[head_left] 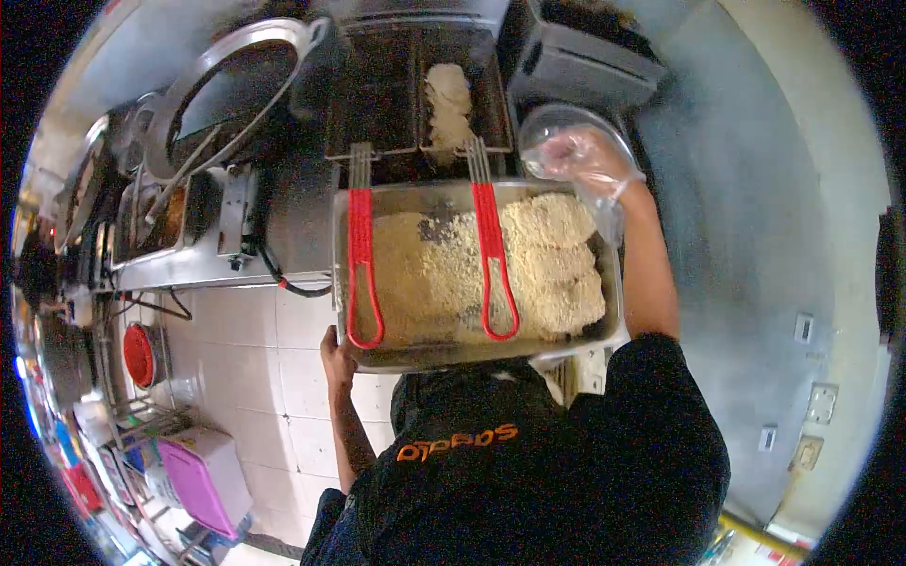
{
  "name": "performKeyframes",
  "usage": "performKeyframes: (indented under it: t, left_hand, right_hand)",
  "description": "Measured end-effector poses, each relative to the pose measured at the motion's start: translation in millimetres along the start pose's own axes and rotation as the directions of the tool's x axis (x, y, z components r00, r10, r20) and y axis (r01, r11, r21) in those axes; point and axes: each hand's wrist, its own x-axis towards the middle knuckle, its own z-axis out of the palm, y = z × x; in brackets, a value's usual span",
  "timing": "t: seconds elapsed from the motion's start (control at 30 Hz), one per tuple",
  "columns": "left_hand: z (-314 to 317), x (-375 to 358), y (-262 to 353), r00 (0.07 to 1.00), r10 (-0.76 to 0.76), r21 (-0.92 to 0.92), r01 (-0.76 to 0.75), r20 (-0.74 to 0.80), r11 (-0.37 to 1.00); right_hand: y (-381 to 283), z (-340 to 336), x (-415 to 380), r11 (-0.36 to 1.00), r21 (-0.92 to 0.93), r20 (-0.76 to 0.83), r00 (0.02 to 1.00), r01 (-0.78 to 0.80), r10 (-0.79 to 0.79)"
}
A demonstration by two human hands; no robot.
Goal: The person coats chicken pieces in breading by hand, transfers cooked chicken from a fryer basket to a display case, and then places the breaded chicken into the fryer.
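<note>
A metal tray (453,357) of pale flour or crumbs lies before my body, with several coated pieces (557,269) along its right side. My left hand (337,363) is closed on the tray's lower left corner. Above the tray's upper right corner, my right hand (590,162), in a clear plastic glove, is at a round clear bowl (538,124). Its fingers look bunched; what they hold is blurred. Two red-handled fryer baskets (489,222) reach over the tray; pale battered food (447,99) is in the right basket.
A large ring-shaped metal pan rim (193,85) and a metal container (156,222) stand on the left counter. A grey metal box (595,66) is behind the bowl. Lower left are a red basket (139,356) and a bin with a purple lid (196,486). A steel surface (736,236) lies right.
</note>
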Motion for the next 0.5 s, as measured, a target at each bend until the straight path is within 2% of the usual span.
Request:
performKeyframes:
  t: [0.07,0.1,0.13,0.2,0.23,0.27,0.3,0.33,0.37,0.4,0.47,0.5]
  left_hand:
    - [-21.3,20.1,-52.7,0.998,0.004,0.106,0.003,-0.069,0.994]
    - [-17.3,6.6,-24.0,0.985,-0.165,0.156,0.171,-0.048,0.973]
    - [-18.0,8.0,-18.1,0.976,-0.2,0.082,0.193,0.082,0.978]
    - [-21.9,17.4,-35.2,0.991,-0.009,0.016,0.007,0.131,1.0]
    - [-24.2,19.3,-37.9,0.991,0.005,0.058,-0.012,0.131,0.998]
    - [-23.8,19.2,-38.0,0.989,0.006,0.066,-0.016,0.145,0.998]
    - [-24.0,20.0,-37.7,0.992,-0.006,0.05,-0.001,0.129,0.999]
    - [-24.2,19.7,-37.2,0.993,-0.018,0.035,0.014,0.114,0.999]
    - [-23.4,20.1,-35.0,0.992,-0.016,0.042,0.011,0.123,0.999]
    - [-23.0,18.7,-33.1,0.992,-0.03,0.045,0.025,0.122,0.999]
    - [-27.0,21.6,-40.5,0.992,-0.041,0.047,0.035,0.12,0.998]
    - [-31.3,27.9,-54.8,0.996,0.06,0.112,-0.067,0.065,0.991]
  right_hand:
    - [29.3,5.8,-51.1,0.989,0.138,-0.082,0.995,-0.051,0.063]
    - [54.3,9.4,-74.1,0.976,0.178,-0.087,0.985,-0.129,0.146]
    - [72.3,15.8,-95.5,0.966,0.186,-0.089,0.976,-0.181,0.201]
    - [81.4,19.7,-120.4,0.929,0.024,-0.1,0.924,-0.369,0.37]
    - [71.9,21.6,-128.3,0.861,-0.177,-0.132,0.878,-0.478,0.46]
    - [86.6,29.4,-132.9,0.856,-0.168,-0.141,0.872,-0.488,0.469]
    - [113.3,45.6,-133.3,0.902,-0.285,-0.216,0.938,-0.326,0.27]
    - [135.2,55.8,-132.6,0.897,-0.411,-0.264,0.963,-0.163,0.054]
    - [143.3,62.3,-116.0,0.851,-0.155,-0.36,0.831,-0.502,0.424]
    - [131.7,66.1,-108.0,0.848,-0.147,-0.365,0.825,-0.508,0.431]
    - [113.4,64.5,-94.2,0.804,-0.249,-0.382,0.818,-0.54,0.43]
    - [123.3,69.2,-92.0,0.828,-0.323,-0.407,0.857,-0.459,0.316]
